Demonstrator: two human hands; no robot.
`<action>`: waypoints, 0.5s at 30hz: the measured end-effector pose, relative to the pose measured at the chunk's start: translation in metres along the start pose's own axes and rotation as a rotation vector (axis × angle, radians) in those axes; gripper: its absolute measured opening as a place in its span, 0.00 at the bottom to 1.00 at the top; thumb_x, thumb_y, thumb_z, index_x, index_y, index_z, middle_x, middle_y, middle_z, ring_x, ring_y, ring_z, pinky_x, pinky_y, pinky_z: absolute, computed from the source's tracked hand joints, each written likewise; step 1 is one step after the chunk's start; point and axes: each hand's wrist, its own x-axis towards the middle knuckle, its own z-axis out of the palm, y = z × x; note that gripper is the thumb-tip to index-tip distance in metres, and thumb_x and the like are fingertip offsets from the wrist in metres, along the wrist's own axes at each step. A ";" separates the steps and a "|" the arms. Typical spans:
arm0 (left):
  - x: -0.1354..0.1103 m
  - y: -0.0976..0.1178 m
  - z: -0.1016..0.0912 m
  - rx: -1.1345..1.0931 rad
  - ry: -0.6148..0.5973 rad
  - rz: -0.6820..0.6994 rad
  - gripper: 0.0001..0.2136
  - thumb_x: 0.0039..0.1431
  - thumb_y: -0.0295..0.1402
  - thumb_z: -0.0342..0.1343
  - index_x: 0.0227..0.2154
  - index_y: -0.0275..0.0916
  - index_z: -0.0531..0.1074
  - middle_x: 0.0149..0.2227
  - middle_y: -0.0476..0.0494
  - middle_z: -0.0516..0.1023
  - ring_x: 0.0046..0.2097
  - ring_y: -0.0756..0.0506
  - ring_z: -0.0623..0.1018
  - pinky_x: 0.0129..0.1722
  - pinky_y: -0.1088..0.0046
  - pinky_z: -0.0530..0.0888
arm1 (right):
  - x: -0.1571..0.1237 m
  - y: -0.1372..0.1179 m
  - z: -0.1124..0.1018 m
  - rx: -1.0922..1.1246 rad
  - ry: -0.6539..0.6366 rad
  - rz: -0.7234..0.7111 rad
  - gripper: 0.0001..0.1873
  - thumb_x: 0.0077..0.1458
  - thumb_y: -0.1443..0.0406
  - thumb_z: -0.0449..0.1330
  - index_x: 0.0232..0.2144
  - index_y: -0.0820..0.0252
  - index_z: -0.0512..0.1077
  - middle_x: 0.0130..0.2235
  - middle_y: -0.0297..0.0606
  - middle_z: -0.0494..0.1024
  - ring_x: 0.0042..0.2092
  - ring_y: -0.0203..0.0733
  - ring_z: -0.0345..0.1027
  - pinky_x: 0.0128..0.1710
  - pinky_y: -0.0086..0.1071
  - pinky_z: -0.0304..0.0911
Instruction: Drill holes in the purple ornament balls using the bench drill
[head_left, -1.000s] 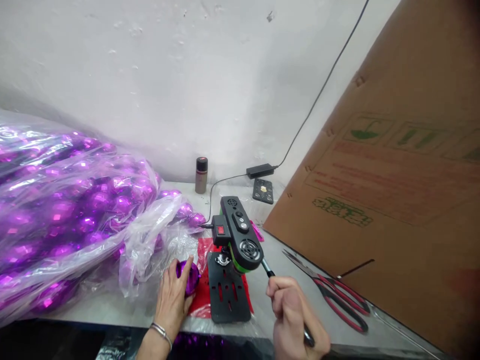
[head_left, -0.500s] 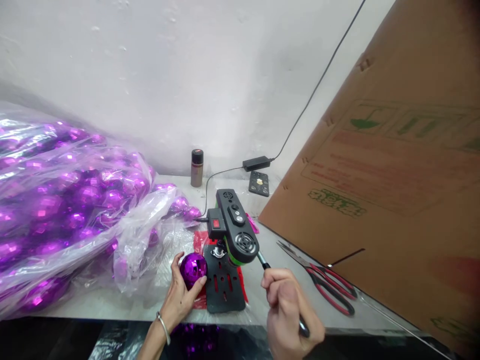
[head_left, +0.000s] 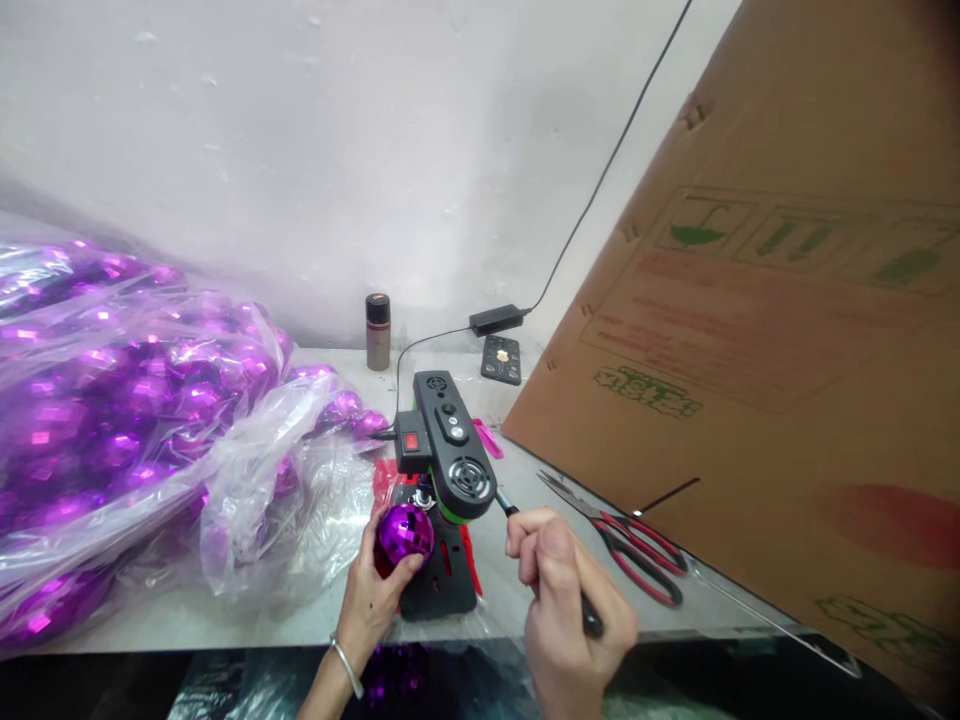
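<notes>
My left hand (head_left: 375, 595) grips a shiny purple faceted ball (head_left: 404, 533) and holds it on the black slotted base (head_left: 442, 590) of a small black-and-green press machine (head_left: 447, 447), right under its head. My right hand (head_left: 559, 590) is closed around the machine's black lever handle (head_left: 510, 508), which sticks out to the right of the head. A red switch shows on the machine's left side.
A large clear plastic bag of purple balls (head_left: 127, 400) fills the left of the white table (head_left: 247, 620). Red-handled scissors (head_left: 626, 540) lie right of the machine. A big cardboard sheet (head_left: 757, 330) leans at the right. A small bottle (head_left: 377, 331), power adapter (head_left: 496, 319) and black remote (head_left: 501, 359) stand at the back.
My left hand lifted the purple ball off the table and brought it right, onto the machine's base under the head. My right hand stayed on the lever.
</notes>
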 end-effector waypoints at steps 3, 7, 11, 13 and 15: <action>-0.004 -0.009 0.009 0.109 -0.022 0.117 0.39 0.53 0.49 0.71 0.66 0.40 0.70 0.64 0.30 0.81 0.67 0.26 0.79 0.69 0.41 0.73 | -0.001 0.001 -0.001 -0.006 -0.007 -0.014 0.23 0.76 0.69 0.53 0.24 0.56 0.63 0.24 0.29 0.65 0.28 0.35 0.66 0.27 0.31 0.57; -0.010 -0.017 0.022 0.214 -0.005 0.266 0.37 0.52 0.43 0.73 0.65 0.40 0.71 0.66 0.28 0.79 0.68 0.24 0.77 0.68 0.37 0.73 | -0.002 0.001 -0.002 0.006 -0.028 -0.024 0.22 0.76 0.71 0.52 0.26 0.56 0.64 0.25 0.30 0.66 0.28 0.35 0.66 0.28 0.30 0.58; -0.013 -0.017 0.038 0.249 0.042 0.311 0.35 0.53 0.39 0.71 0.64 0.40 0.71 0.65 0.28 0.78 0.67 0.25 0.77 0.66 0.38 0.76 | -0.002 0.000 -0.003 0.006 -0.047 -0.017 0.21 0.76 0.72 0.52 0.27 0.56 0.64 0.25 0.29 0.67 0.28 0.34 0.66 0.28 0.30 0.59; -0.011 -0.015 0.044 0.231 0.039 0.305 0.36 0.52 0.39 0.71 0.64 0.39 0.70 0.63 0.28 0.79 0.65 0.25 0.79 0.65 0.37 0.77 | -0.002 0.000 -0.004 0.003 -0.042 -0.009 0.21 0.75 0.71 0.52 0.26 0.56 0.64 0.25 0.30 0.67 0.28 0.34 0.66 0.28 0.30 0.59; -0.007 -0.014 0.047 0.213 0.027 0.284 0.37 0.50 0.40 0.71 0.63 0.37 0.70 0.60 0.28 0.82 0.62 0.25 0.81 0.64 0.36 0.77 | -0.003 0.000 -0.004 -0.004 -0.038 -0.007 0.21 0.75 0.71 0.53 0.26 0.56 0.65 0.25 0.30 0.67 0.28 0.35 0.66 0.27 0.31 0.59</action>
